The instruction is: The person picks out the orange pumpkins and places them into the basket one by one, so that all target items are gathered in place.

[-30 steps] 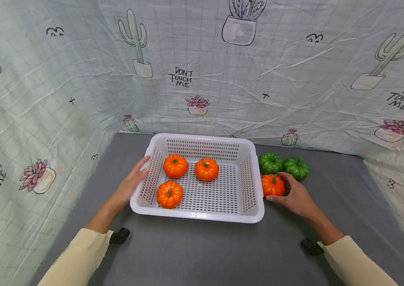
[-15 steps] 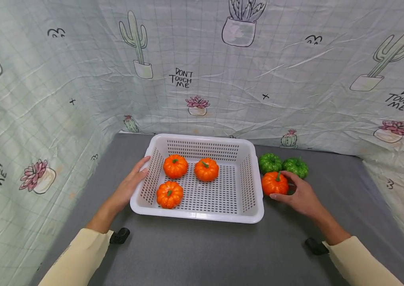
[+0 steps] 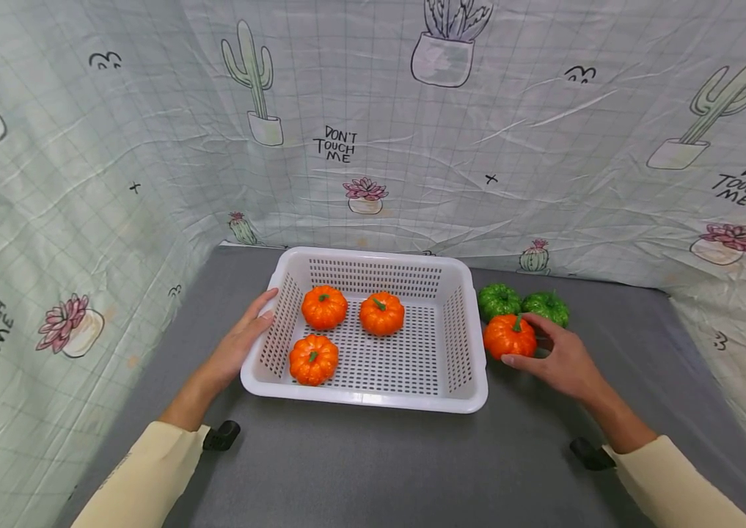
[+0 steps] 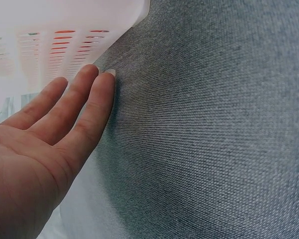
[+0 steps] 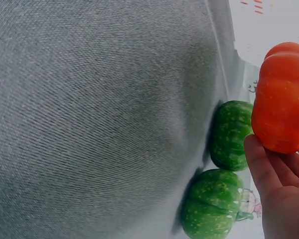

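Observation:
My right hand holds a small orange pumpkin with a green stem, between thumb and fingers, just right of the white basket. In the right wrist view that pumpkin is raised off the grey surface. Two green pumpkins sit behind it, side by side. My left hand rests along the basket's left side; in the left wrist view its fingers are nearly straight against the slotted wall. Inside the basket lie three orange pumpkins, grouped to the left.
The basket stands on a grey table, toward its back edge. A pale cloth printed with cacti hangs behind and on both sides. Dark wrist devices sit at both sleeve cuffs.
My right hand has lifted the orange pumpkin a little, and it has shifted slightly right and up in the head view. The left hand and basket have stayed in place.

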{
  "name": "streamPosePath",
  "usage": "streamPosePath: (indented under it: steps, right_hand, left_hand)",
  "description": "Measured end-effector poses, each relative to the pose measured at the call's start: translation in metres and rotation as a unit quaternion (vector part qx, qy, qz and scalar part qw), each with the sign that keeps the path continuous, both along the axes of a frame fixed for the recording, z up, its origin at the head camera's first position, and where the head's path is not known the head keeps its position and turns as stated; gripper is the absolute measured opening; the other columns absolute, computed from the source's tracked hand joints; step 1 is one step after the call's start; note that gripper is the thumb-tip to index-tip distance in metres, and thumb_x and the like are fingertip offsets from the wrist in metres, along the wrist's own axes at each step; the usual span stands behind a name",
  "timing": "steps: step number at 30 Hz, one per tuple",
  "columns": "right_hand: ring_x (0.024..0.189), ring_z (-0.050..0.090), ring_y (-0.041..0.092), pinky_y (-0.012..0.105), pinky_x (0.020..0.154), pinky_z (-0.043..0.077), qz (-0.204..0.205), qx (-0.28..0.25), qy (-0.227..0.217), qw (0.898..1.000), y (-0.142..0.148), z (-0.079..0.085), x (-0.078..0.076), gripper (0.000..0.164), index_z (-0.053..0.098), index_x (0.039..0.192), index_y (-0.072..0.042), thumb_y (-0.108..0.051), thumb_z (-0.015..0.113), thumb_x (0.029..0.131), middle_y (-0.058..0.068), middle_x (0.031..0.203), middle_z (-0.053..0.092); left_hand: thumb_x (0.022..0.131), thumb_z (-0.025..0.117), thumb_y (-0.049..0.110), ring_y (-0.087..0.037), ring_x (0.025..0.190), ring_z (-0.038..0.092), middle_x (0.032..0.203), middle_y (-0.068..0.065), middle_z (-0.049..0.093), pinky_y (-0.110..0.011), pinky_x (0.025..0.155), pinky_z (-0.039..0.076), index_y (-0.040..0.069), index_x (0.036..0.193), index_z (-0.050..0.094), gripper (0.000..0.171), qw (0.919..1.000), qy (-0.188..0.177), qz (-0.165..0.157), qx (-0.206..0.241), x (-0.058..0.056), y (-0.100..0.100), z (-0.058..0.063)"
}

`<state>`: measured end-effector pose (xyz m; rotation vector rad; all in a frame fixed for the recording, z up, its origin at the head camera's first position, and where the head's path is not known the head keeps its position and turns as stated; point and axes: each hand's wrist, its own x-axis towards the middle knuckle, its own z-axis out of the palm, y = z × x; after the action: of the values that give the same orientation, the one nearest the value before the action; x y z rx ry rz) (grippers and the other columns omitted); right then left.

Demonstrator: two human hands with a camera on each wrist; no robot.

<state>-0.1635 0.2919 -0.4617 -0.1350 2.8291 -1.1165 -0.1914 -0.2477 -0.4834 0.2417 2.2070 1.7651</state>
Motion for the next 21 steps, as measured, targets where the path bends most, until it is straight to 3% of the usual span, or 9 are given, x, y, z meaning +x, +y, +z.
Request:
streamPosePath:
  steps: [21]
  right_hand:
    - [0.120,0.065,0.047,0.060,0.097,0.055,0.009,0.025,0.033,0.999,0.001,0.018,0.003,0.083,0.047,0.150,0.004,-0.034,0.086,0.087,0.031,0.147,0.055]
  left_hand:
    - [0.114,0.032,0.041,-0.052,0.131,0.053,0.168,-0.026,0.026,-0.030,0.086,0.057,0.030,0.168,0.011,0.059,0.9999,0.003,0.001,-0.012,0.000,-0.001,0.001]
